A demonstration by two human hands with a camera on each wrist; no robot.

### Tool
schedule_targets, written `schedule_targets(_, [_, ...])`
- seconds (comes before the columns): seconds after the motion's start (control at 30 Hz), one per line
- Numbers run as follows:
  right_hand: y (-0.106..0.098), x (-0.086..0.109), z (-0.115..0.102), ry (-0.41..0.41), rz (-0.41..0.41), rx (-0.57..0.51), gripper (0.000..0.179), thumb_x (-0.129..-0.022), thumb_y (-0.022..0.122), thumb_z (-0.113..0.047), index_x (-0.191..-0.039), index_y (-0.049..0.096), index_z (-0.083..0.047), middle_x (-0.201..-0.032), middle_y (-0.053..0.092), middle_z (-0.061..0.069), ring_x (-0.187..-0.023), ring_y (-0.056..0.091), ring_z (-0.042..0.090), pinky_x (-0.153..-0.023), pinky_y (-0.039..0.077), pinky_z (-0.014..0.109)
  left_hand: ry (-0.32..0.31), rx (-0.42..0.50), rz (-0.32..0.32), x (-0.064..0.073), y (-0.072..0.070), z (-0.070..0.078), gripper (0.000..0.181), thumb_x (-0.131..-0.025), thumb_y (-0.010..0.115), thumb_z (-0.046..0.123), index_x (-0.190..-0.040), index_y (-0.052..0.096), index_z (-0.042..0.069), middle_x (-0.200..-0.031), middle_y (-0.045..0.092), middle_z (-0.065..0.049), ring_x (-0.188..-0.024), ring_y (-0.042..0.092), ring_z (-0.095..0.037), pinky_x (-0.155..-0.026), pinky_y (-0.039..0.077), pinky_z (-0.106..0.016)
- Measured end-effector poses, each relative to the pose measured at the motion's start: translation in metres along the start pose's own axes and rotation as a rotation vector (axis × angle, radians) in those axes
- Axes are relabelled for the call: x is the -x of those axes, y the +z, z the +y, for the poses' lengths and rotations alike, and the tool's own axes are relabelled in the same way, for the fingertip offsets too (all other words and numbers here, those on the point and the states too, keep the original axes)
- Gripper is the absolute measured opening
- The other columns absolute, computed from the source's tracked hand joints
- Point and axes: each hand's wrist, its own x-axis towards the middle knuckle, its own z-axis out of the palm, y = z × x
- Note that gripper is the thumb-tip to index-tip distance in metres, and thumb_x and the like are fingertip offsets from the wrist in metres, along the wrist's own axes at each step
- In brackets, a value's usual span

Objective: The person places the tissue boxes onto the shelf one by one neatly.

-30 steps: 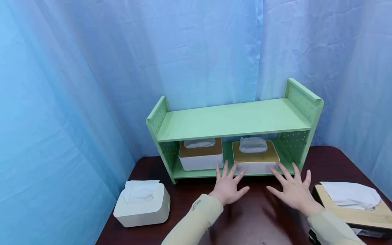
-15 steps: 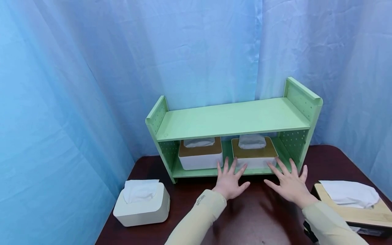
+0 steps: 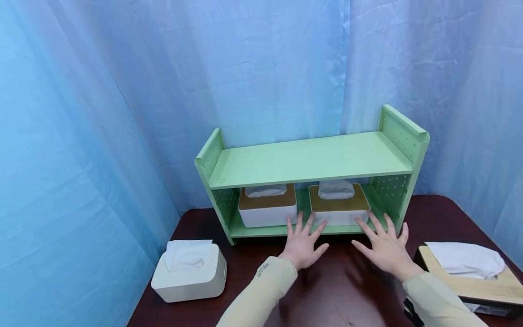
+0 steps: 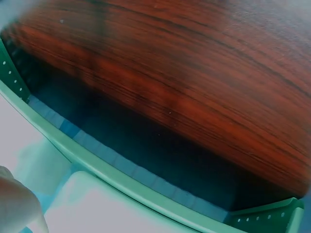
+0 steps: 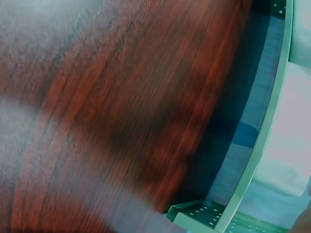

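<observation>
We count 4 boxes [image 3: 267, 215]: 2 in shelf [image 3: 310, 156], 1 L of it, 1 R. We see L hand [image 3: 303, 249] & R hand [image 3: 386, 250], both spread wide, nr in-shelf R box [image 3: 341, 219], partly blocking it.

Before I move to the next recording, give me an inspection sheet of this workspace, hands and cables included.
Surface: dark wood-grain table; green shelf standing on it.
Job's things: left tissue box and right tissue box, both on the shelf's lower level.
Clutter: white box, table left; wood-lidded box, table right.
Hands: left hand near the right tissue box's front left corner, right hand near its front right corner; fingers spread; contact unclear.
Cables: nothing seen.
Surroundings: blue curtain behind and on both sides.
</observation>
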Motion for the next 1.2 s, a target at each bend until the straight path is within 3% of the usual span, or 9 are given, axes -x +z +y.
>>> schedule_targets(0.4, [0.007, 0.017, -0.019, -0.014, 0.075, -0.052, 0.061, -0.092, 0.053, -0.049, -0.143, 0.039, -0.019, -0.151, 0.022, 0.021, -0.13, 0.018, 0.052, -0.096, -0.001, 0.076, 0.059, 0.027, 0.043, 0.028, 0.004, -0.017, 0.058, -0.098, 0.027, 0.058, -0.151, 0.016, 0.038, -0.16, 0.012, -0.001, -0.147, 0.008, -0.032, -0.112, 0.01, -0.062])
schedule_targets(0.67, [0.01, 0.029, -0.035, -0.05, 0.108, -0.095, 0.058, -0.09, 0.059, -0.043, -0.141, 0.042, -0.02, -0.152, 0.021, 0.017, -0.129, 0.021, 0.05, -0.095, 0.0, 0.076, 0.11, 0.043, 0.038, 0.06, 0.002, -0.045, 0.058, -0.099, 0.034, 0.053, -0.151, 0.021, 0.033, -0.16, 0.013, -0.005, -0.146, 0.007, -0.036, -0.11, 0.01, -0.064])
schedule_targets(0.93, [0.015, 0.034, -0.044, -0.067, 0.1, -0.098, 0.057, -0.089, 0.061, -0.043, -0.139, 0.044, -0.022, -0.152, 0.022, 0.017, -0.13, 0.022, 0.047, -0.096, 0.008, 0.071, 0.059, 0.109, 0.001, 0.098, -0.007, -0.088, 0.06, -0.097, 0.037, 0.054, -0.151, 0.022, 0.032, -0.16, 0.011, -0.008, -0.146, 0.007, -0.036, -0.111, 0.008, -0.063])
schedule_targets(1.1, [0.017, 0.036, -0.047, -0.085, 0.108, -0.097, 0.058, -0.087, 0.065, -0.039, -0.138, 0.045, -0.022, -0.151, 0.023, 0.017, -0.13, 0.023, 0.045, -0.096, 0.011, 0.068, 0.031, 0.133, 0.085, 0.124, -0.015, -0.129, 0.062, -0.096, 0.044, 0.051, -0.15, 0.03, 0.024, -0.157, 0.017, -0.016, -0.143, 0.013, -0.042, -0.109, 0.009, -0.065])
schedule_targets(1.2, [0.017, 0.036, -0.049, -0.085, 0.092, -0.102, 0.059, -0.087, 0.065, -0.039, -0.139, 0.045, -0.021, -0.151, 0.022, 0.018, -0.129, 0.024, 0.044, -0.096, 0.013, 0.067, -0.021, 0.18, 0.146, 0.142, -0.02, -0.155, 0.064, -0.093, 0.05, 0.048, -0.148, 0.034, 0.019, -0.155, 0.02, -0.022, -0.141, 0.016, -0.044, -0.108, 0.009, -0.063])
